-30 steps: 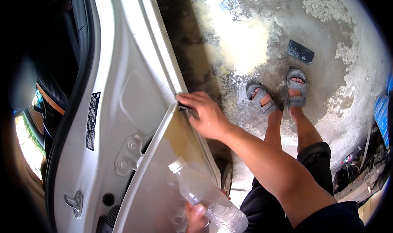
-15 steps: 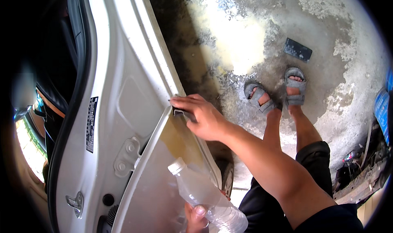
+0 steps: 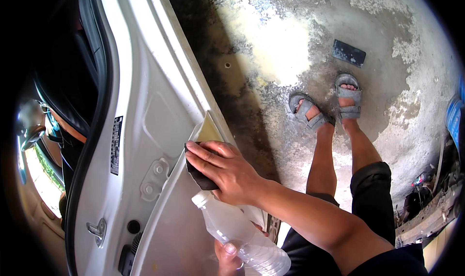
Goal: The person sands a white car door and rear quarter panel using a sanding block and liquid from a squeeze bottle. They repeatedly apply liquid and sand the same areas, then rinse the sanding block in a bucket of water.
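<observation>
White painted metal fills the left half of the frame: the edge of an open white car door (image 3: 145,130), with a latch striker and a black label low on it. My right hand (image 3: 227,172) lies flat in the middle of the frame, fingers spread and curled lightly over a dark, flat sanding pad (image 3: 198,176), pressing it against a sanded, yellowish-beige patch (image 3: 209,129) on the door's edge. The pad looks thin and bendable, I judge, so it should follow the curve of the panel; it is best held as now, with the palm and fingers across its back and not pinched at a corner.

My left hand (image 3: 227,256) sits at the lower middle of the frame, closed around the lower body of a clear plastic bottle (image 3: 237,237), whose capped neck points up towards the pad and nearly touches my right wrist. Thin and light by the look of it, the bottle would likely dent under a hard squeeze and could turn slippery if wet, so a hold around the ribbed body suits it.

Grey sandals (image 3: 324,104) on my feet stand on the stained concrete floor (image 3: 271,43) at the upper right, with a dark rectangular block (image 3: 348,53) just beyond them.
</observation>
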Demonstrator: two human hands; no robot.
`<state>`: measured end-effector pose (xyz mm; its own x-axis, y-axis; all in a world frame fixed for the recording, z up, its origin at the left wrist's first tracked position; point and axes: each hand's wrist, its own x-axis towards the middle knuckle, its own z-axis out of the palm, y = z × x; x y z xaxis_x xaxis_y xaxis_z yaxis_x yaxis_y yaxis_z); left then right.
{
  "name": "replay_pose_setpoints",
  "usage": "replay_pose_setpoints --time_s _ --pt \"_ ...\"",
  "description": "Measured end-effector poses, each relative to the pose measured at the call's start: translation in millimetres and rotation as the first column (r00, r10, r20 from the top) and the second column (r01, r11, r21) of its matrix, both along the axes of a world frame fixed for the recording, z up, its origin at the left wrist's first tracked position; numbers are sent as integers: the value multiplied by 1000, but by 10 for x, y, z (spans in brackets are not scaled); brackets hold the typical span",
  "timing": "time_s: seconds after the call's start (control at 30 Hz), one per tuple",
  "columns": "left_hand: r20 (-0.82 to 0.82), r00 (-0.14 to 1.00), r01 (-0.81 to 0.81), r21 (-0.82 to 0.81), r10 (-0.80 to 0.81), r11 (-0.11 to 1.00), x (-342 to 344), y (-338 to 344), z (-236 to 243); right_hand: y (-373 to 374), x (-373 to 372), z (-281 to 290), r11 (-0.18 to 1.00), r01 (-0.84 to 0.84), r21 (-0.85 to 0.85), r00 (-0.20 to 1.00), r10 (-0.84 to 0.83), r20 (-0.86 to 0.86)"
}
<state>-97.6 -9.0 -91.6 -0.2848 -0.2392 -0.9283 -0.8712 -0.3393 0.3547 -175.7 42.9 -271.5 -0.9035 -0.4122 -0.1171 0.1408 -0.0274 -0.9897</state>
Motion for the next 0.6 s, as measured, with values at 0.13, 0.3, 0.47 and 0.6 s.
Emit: replay_pose_setpoints --time_s 0.13,0.3,0.47,0.6 --pt "-17 1000 22 -50 -23 998 2 1 151 51 -72 -81 977 -104 184 990 119 -74" --pt "-87 996 -10 -124 -1 992 318 -198 426 -110 144 293 996 -46 79 996 51 -71" --pt "-137 987 56 -195 -84 979 147 -45 612 -76 20 12 971 -34 235 997 49 -57" --pt "-135 987 55 -188 -82 981 275 -132 659 -125 212 459 1000 1 13 996 0 -86"
